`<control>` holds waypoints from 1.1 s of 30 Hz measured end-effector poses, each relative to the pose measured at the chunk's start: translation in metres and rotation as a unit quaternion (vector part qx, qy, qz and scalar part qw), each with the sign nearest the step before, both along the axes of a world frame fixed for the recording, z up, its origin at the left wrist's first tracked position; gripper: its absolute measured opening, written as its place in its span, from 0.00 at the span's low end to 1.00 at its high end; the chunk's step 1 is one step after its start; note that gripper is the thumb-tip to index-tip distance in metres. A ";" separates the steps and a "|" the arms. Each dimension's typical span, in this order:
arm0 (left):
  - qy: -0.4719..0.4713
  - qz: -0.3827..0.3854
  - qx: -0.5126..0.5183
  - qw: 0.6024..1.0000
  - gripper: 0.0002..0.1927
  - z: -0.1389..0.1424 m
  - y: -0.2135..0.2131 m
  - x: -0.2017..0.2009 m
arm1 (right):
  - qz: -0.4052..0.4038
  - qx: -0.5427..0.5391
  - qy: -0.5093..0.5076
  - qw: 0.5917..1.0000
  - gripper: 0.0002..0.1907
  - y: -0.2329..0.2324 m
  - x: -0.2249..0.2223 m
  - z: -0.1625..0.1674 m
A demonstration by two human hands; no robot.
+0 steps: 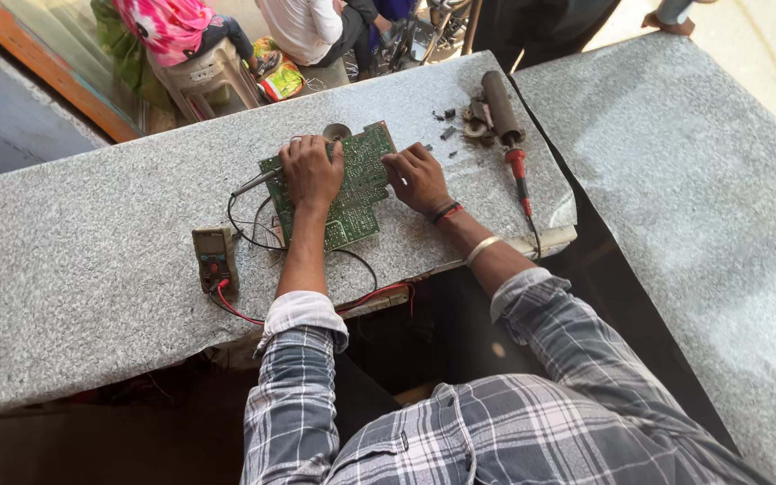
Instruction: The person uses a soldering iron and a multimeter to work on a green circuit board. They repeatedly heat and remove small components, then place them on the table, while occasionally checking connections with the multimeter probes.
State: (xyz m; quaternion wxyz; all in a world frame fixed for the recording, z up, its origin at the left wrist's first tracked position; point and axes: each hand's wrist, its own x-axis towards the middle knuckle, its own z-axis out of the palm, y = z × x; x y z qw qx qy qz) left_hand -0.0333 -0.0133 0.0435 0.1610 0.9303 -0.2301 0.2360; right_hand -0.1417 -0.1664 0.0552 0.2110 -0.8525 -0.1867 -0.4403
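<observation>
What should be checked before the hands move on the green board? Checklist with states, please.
1. Green printed circuit board flat on the grey granite slab: ok.
2. Left hand on the board, dark probe beside it: ok.
3. Right hand steadying the board's edge: ok.
4. Brown handheld meter with red and black leads attached: ok.
5. Probe tip contact: cannot tell.
6. Red-handled soldering iron lying apart from both hands: ok.

Granite counter point(92, 260), circuit board point(357, 193), multimeter point(215, 258), probably soldering iron point(507, 121)

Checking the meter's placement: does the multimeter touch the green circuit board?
Apart. The head view shows bare granite between the multimeter and the circuit board; only wires cross the gap.
</observation>
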 end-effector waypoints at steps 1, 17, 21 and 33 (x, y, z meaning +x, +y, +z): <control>0.004 -0.002 0.002 1.000 0.20 0.002 0.000 -0.001 | 0.004 -0.002 0.000 1.000 0.08 0.000 0.000 0.001; -0.031 -0.020 0.009 0.999 0.17 0.014 -0.006 -0.014 | 0.020 -0.076 -0.048 0.996 0.12 -0.011 -0.008 0.010; -0.034 -0.016 0.017 0.999 0.17 0.017 -0.009 -0.015 | 0.031 -0.096 -0.046 0.994 0.12 -0.015 -0.010 0.016; -0.020 -0.031 0.009 0.999 0.19 0.025 -0.005 -0.022 | 0.032 -0.113 -0.032 0.993 0.13 -0.008 -0.014 0.027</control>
